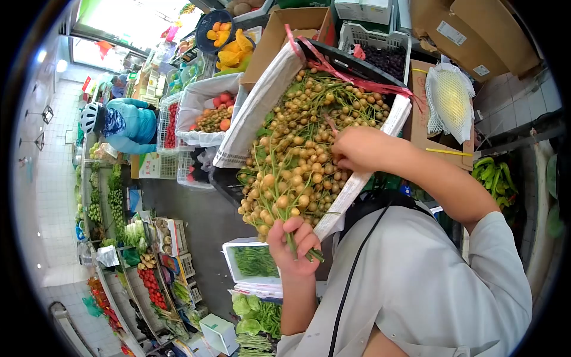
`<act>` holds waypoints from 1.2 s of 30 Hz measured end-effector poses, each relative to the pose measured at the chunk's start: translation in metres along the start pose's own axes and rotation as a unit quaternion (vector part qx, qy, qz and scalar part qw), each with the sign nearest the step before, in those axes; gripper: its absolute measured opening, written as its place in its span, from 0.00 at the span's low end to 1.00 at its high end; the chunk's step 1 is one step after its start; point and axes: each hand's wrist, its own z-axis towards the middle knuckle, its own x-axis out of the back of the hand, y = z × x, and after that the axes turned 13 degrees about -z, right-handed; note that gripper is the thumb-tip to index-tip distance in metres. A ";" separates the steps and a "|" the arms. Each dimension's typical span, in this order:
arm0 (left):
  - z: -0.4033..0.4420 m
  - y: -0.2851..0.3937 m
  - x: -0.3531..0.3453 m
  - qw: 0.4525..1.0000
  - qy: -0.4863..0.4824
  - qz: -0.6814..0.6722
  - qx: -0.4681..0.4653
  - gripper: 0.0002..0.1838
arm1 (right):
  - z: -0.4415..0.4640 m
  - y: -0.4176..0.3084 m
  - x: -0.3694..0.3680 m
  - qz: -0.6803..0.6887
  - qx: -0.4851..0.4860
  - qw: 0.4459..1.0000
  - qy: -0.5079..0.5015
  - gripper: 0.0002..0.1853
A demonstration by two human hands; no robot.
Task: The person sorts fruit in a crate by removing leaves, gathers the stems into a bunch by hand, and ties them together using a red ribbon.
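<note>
Many round fruits (310, 159) touch the right hand (360, 149), its grip unclear; the left hand (295, 243) clutches slender stems (315, 256).

Hands: two are showing, the right hand (355, 147) at two o'clock, the left hand (292, 245) at six
Stemmed round fruits (301, 200): too many are overlapping for exact counting
Helmeted person (126, 124): one is showing at ten o'clock
Leaf-filled foam box (229, 260): one is sitting at seven

Glare whitens the opening (128, 21) near eleven o'clock — the floor (208, 238) toward eight is dimmer. Fisheye distortion curves the edges.
</note>
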 end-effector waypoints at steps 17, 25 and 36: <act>0.010 -0.005 0.043 0.975 0.017 0.206 0.078 0.08 | -0.002 -0.055 0.020 0.304 -0.069 0.950 0.027 0.17; 0.018 -0.015 0.038 0.947 0.055 0.302 0.095 0.09 | 0.015 -0.064 0.038 0.628 -0.056 0.773 -0.067 0.10; 0.017 -0.028 0.020 0.901 0.052 0.425 0.061 0.12 | 0.008 -0.068 0.064 0.532 0.050 0.844 -0.041 0.14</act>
